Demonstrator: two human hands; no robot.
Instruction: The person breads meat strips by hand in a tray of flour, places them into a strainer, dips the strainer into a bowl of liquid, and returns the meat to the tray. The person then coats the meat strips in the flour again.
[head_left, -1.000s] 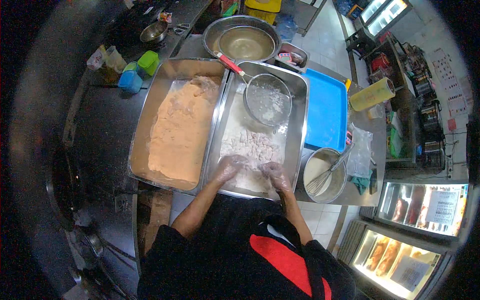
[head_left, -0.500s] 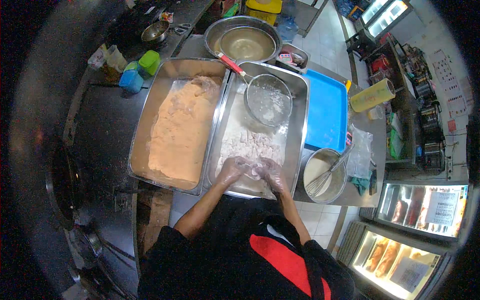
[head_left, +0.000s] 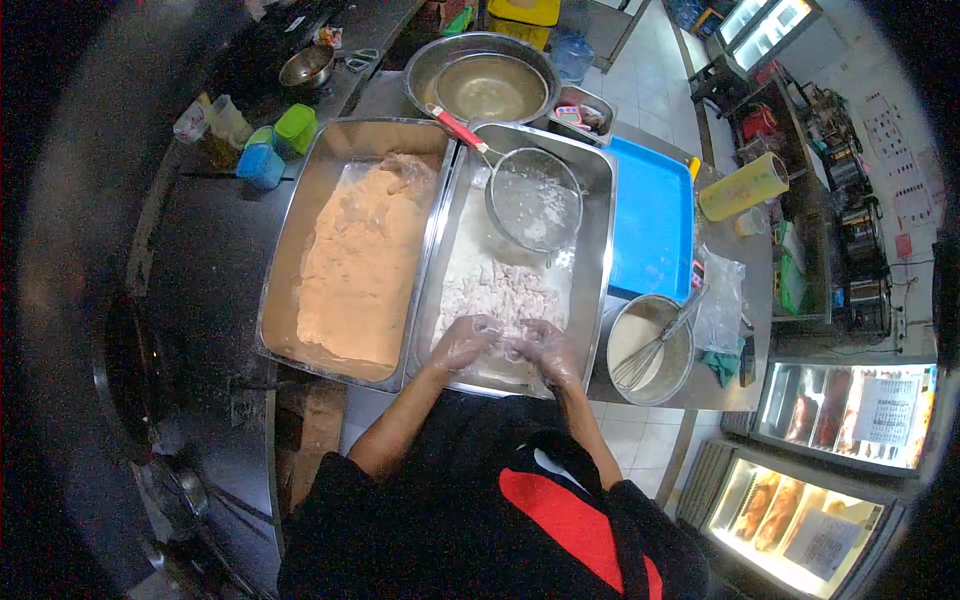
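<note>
My left hand (head_left: pixel 462 343) and my right hand (head_left: pixel 543 350) meet over the near end of a deep steel pan (head_left: pixel 608 225). Both look coated in white flour, fingers curled. Pinched between them is a small flour-coated piece (head_left: pixel 508 345), mostly covered by the fingers; its kind does not show. Just beyond, several floured strips (head_left: pixel 500 292) lie close together on white flour (head_left: pixel 462 250). At the pan's far end rests a round mesh sieve (head_left: pixel 537 205), its red handle (head_left: pixel 458 128) leaning over the pan's far left corner.
Left of me stands a second pan with orange-tinted flour (head_left: pixel 350 280). On the right are a blue tray (head_left: pixel 650 220) and a bowl of pale batter (head_left: pixel 630 335) with a whisk (head_left: pixel 645 360). A large basin of liquid (head_left: pixel 490 90) sits at the back.
My hands have drawn slightly apart, still holding the floured piece low over the pan. The strips, sieve and pans keep their places.
</note>
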